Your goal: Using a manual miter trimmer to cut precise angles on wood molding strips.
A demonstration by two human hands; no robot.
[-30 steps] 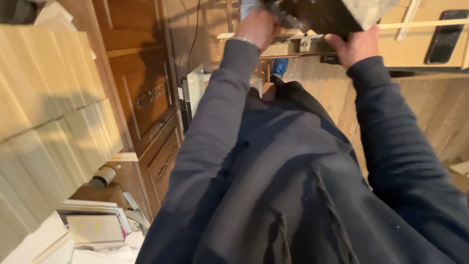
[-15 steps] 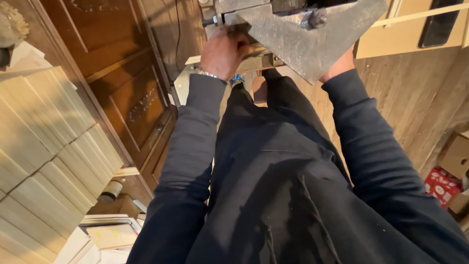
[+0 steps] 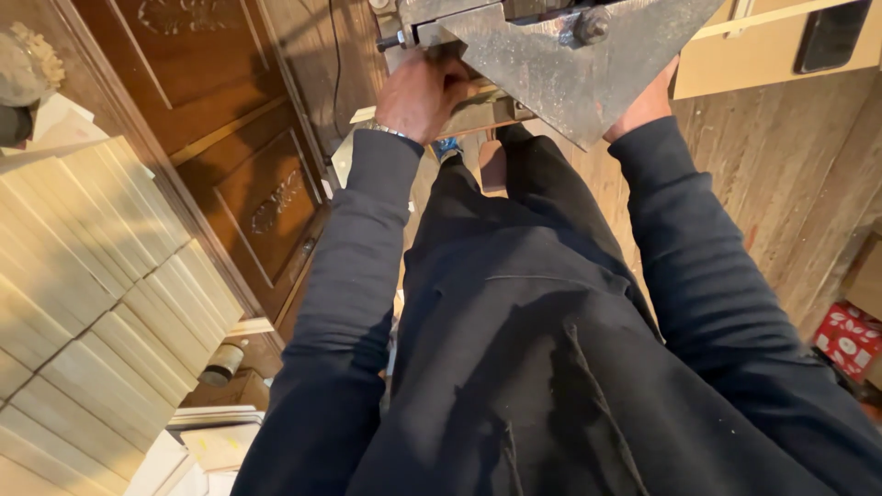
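The grey metal triangular plate (image 3: 560, 64) hung at the top of my view, bolted to a machine above my legs. My left hand (image 3: 424, 92) curled its fingers around the wooden piece (image 3: 478, 108) under the plate's left edge; my right hand (image 3: 648, 101) sat mostly behind the plate, its fingers hidden, so I could not tell their grip. Stacked pale wooden slats (image 3: 92, 303) lay to my left beside a carved dark cabinet (image 3: 248, 174)

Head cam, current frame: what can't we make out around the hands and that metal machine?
- Right hand: fingers hidden behind the triangular metal plate; grip cannot be told.
- Left hand: fingers curl under the machine's edge; what they hold is hidden.
- Machine: its upper part is cut off by the top edge.
- Floor under the hands: mostly hidden by the person's dark clothing.
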